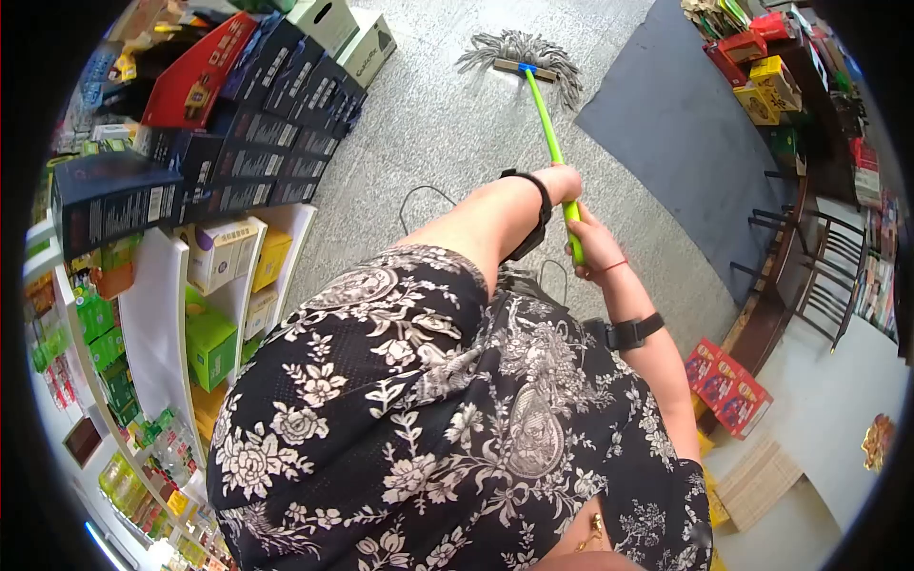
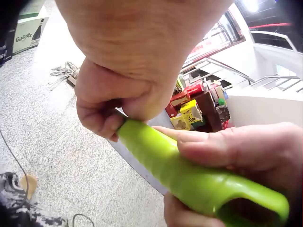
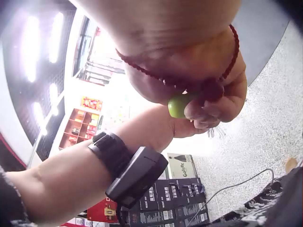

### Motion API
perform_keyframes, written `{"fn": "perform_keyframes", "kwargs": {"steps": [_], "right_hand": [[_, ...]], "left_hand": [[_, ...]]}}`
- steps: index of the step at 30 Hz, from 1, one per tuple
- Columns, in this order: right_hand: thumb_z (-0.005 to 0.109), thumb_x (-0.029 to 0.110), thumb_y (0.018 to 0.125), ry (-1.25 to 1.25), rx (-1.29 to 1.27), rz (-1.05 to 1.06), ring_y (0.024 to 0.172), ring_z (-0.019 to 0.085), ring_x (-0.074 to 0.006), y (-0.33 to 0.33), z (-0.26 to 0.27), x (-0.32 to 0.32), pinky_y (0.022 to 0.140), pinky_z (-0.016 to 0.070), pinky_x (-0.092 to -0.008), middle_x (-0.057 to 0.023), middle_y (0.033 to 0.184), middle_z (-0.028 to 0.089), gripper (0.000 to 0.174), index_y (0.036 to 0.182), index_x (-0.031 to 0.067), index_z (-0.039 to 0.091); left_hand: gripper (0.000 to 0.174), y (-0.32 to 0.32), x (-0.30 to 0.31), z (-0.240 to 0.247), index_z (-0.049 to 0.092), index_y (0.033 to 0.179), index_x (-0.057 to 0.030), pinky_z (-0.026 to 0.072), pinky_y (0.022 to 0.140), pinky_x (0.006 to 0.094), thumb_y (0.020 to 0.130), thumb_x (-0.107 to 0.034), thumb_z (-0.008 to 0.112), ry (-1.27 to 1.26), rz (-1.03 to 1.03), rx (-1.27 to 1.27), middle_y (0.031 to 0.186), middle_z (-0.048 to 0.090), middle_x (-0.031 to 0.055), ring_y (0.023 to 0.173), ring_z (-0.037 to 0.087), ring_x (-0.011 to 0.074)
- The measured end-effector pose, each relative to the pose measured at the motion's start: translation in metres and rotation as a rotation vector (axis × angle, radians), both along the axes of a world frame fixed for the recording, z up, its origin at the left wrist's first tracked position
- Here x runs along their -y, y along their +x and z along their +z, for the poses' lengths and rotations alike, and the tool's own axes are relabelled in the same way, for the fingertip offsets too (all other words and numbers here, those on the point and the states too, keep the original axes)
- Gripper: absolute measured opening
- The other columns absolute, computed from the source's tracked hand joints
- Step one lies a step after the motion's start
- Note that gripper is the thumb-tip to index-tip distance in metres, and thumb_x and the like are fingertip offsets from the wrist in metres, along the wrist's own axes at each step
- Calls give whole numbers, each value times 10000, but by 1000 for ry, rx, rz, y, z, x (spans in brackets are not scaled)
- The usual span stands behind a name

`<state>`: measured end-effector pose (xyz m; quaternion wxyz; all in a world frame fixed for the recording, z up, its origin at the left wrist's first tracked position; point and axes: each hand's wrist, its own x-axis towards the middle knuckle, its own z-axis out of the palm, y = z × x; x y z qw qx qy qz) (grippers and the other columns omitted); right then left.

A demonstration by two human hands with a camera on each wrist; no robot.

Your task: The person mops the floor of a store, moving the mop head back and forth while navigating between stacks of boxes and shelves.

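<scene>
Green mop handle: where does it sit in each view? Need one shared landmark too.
Head: the mop handle runs from top centre down to mid-frame.
Left wrist: mop handle lies diagonally, from the centre to the bottom right.
Right wrist: only its green tip shows, upper centre.
Shared landmark: the white carton on the floor.

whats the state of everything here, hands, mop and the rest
mop head: flat on the floor, strands spread
mop handle: tilted back toward the person
left hand: grips the mop handle, farther down it
right hand: grips the mop handle near its top end
grey mat: lying flat on the floor
dark boxes: closed, stacked
</scene>
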<state>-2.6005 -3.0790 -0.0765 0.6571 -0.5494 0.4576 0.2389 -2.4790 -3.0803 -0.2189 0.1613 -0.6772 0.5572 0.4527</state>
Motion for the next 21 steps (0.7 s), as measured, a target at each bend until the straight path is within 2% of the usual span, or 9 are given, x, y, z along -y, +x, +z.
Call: {"fn": "perform_keyframes", "kwargs": {"steps": [1, 2, 3, 5, 6, 9, 10, 16, 21], "right_hand": [[407, 225, 867, 19, 5, 53, 480, 427, -73, 7, -3, 13, 283, 307, -214, 19, 719, 417, 501, 1345, 262, 262], [421, 216, 862, -17, 21, 49, 480, 427, -71, 13, -6, 25, 285, 300, -217, 19, 710, 423, 509, 1346, 257, 266], [435, 207, 858, -48, 34, 46, 481, 428, -69, 19, -9, 33, 286, 293, -221, 18, 701, 428, 518, 1347, 253, 270], [461, 192, 847, -44, 46, 62, 481, 427, -67, 30, -13, 60, 290, 287, -223, 21, 684, 428, 539, 1348, 247, 271], [487, 177, 835, -46, 57, 77, 482, 425, -65, 37, -17, 75, 295, 280, -225, 23, 667, 428, 561, 1350, 241, 273], [557, 154, 789, 0, -8, 155, 450, 398, -60, 74, 0, 126, 306, 273, -215, 33, 622, 409, 637, 1353, 223, 270], [564, 145, 778, -10, 67, 160, 439, 387, -57, 86, -7, 144, 305, 269, -214, 36, 620, 406, 651, 1353, 224, 271], [565, 133, 765, -91, 60, 366, 461, 410, -64, 190, -15, 256, 320, 284, -224, 25, 617, 422, 660, 1353, 217, 277], [572, 127, 769, -77, 99, 553, 470, 436, -101, 279, -17, 322, 359, 329, -259, -4, 626, 456, 674, 1358, 189, 252]], "left_hand": [[281, 8, 12, 4, 598, 1042, -68, 482, 734, 453, 826, -211, 490, -58, -480, 120, 977, 623, 80, 887, 597, 283], [271, 12, 23, -12, 603, 1032, -77, 491, 694, 459, 813, -214, 521, 3, -246, 47, 960, 625, 69, 874, 599, 276], [271, 18, 30, -21, 603, 1032, -77, 491, 694, 459, 813, -214, 521, 9, -243, 43, 960, 625, 69, 874, 599, 276], [348, 34, 41, -25, 559, 855, 28, 434, 452, 327, 815, -312, 503, -46, 580, -266, 612, 550, 130, 490, 533, 226], [322, 43, 47, -21, 562, 812, 8, 413, 427, 326, 825, -307, 496, 6, 1107, -458, 594, 542, 117, 464, 512, 215], [339, 76, 96, -32, 565, 783, 17, 414, 434, 338, 827, -312, 495, -56, 721, -307, 578, 537, 108, 456, 504, 208], [322, 91, 119, -32, 593, 943, -100, 393, 760, 457, 846, -269, 337, 119, 637, -264, 878, 619, 102, 817, 584, 303], [301, 191, 191, -6, 589, 758, -61, 416, 535, 327, 813, -332, 468, 40, 1241, -448, 651, 567, 72, 561, 525, 182], [263, 268, 233, -13, 578, 765, -47, 413, 510, 288, 785, -302, 521, -83, 1483, -559, 623, 545, 52, 543, 511, 155]]}}
